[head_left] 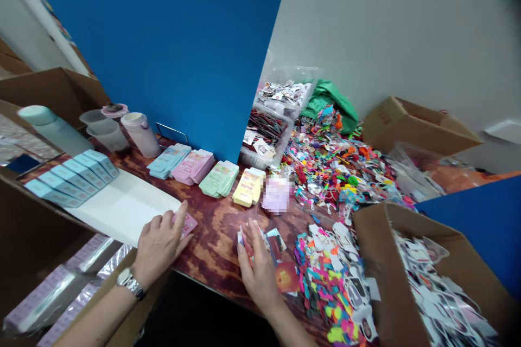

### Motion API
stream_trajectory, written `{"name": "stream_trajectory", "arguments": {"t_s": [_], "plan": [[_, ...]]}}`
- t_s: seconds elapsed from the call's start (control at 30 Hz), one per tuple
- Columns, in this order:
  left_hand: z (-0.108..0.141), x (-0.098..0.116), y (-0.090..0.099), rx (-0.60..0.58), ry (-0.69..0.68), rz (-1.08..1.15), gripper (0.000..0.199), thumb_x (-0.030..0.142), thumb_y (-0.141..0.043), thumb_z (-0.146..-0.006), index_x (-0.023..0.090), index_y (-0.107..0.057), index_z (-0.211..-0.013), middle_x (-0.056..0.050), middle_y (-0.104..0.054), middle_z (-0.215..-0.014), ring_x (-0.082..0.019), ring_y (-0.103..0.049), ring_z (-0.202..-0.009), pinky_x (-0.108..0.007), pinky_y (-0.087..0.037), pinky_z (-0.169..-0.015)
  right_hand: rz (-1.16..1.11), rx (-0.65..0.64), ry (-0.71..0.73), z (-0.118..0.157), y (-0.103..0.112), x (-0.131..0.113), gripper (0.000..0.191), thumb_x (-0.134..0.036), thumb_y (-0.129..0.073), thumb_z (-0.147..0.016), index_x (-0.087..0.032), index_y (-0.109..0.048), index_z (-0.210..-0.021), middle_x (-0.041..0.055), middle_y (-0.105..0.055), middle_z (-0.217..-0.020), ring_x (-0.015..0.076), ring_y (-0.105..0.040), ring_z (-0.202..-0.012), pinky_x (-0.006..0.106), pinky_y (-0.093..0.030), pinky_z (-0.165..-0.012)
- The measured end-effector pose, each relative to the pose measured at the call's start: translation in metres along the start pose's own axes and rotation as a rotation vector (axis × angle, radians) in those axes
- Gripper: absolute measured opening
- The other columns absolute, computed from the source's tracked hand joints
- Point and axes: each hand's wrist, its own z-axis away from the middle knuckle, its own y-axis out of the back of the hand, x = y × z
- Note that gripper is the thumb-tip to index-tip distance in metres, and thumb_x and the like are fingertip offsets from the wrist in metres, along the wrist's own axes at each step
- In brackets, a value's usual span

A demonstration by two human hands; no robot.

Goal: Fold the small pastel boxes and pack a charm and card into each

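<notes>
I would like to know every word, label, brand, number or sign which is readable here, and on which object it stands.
No text is clear enough to quote.
Light blue boxes: print too small.
Pink packet by the left hand: lettering too blurred.
Row of coloured packets: lettering too blurred.
Cardboard box at back right: reddish marks, unreadable.

Your table looks like wood, its mottled red-brown top smooth with a slight sheen. The pink carton looks like smooth printed paperboard, as do the light-blue boxes. Your watch has a shiny metal bracelet. You have matt brown cardboard in the open box, clear, glossy plastic in the bins, and a smooth, matt finish on the blue partition.
</notes>
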Motion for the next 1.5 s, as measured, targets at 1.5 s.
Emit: {"name": "stream_trajectory", "arguments": {"t_s": [1.5], "plan": [[-0.045,0.079,0.033,0.179,-0.294,0.906,0.060,0.023,-0.060,-0.083,0.025,-0.033,-0.136,-0.010,-0.057,-0.126,-0.024,-0.062,-0.111,-0.036,-0.055,-0.085,-0.088,0.079,0.055,-0.044,0.037,-0.039,0.031,-0.025,-0.051,-0.096,-0.025,-0.063,-0.125,0.0096,-0.055,-0.138,0.0236,-0.055,-0.126,0.038,-0.048,-0.104]]}}
